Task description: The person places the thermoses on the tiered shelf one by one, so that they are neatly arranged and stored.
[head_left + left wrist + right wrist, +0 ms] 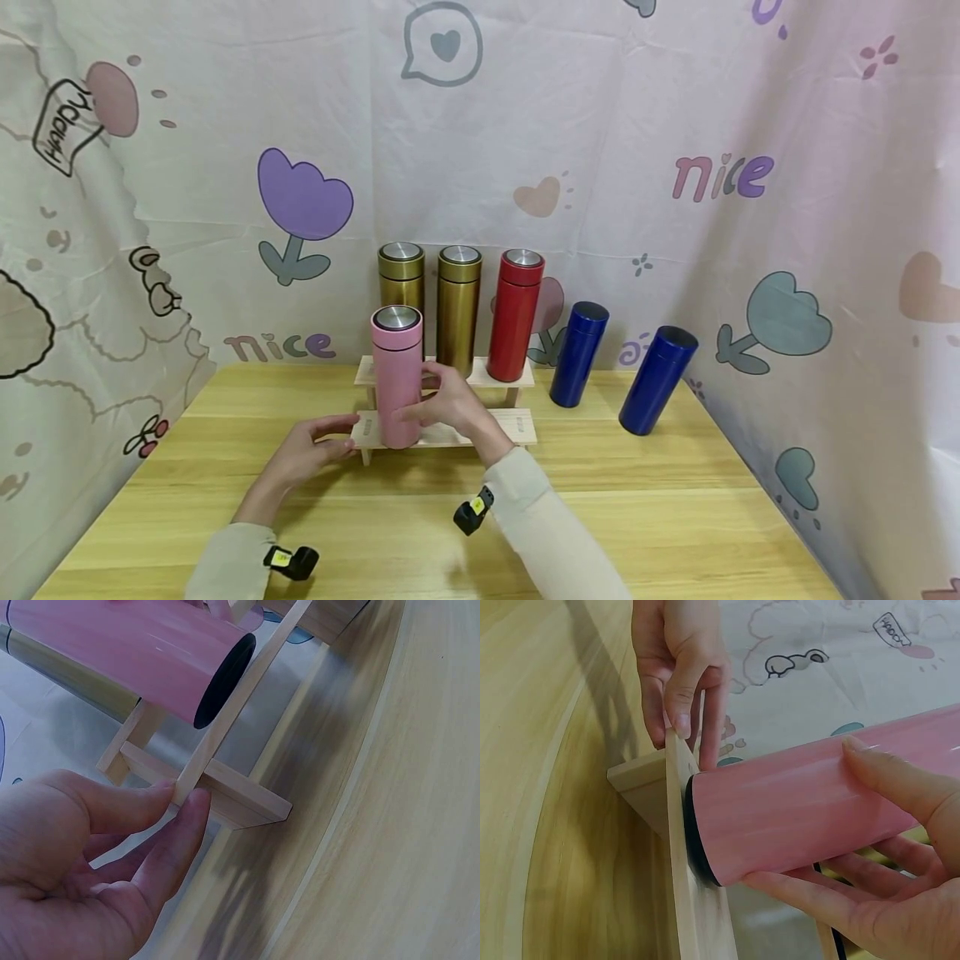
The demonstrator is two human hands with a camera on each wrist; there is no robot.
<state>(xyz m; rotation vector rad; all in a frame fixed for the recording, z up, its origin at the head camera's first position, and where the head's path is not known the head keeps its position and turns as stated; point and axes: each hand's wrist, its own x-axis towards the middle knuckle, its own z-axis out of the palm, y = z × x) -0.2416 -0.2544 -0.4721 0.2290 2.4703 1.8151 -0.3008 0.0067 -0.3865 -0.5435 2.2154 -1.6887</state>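
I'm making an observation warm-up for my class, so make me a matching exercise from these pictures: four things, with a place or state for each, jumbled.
1. Pink bottle
2. Red bottle
3. Left hand
4. Blue bottles

A. Standing on the upper shelf
B. On the table, right of the stand in the head view
C. Pinching one end of the stand
D. Held by the right hand

Pairs: 1-D, 2-A, 3-C, 4-B

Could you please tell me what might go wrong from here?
The pink bottle is near the front edge of the lower shelf, so it might tip if the right hand lets go carelessly. The left hand pinches that shelf's left end; a tug could shift it. The gold bottles close behind could get knocked.
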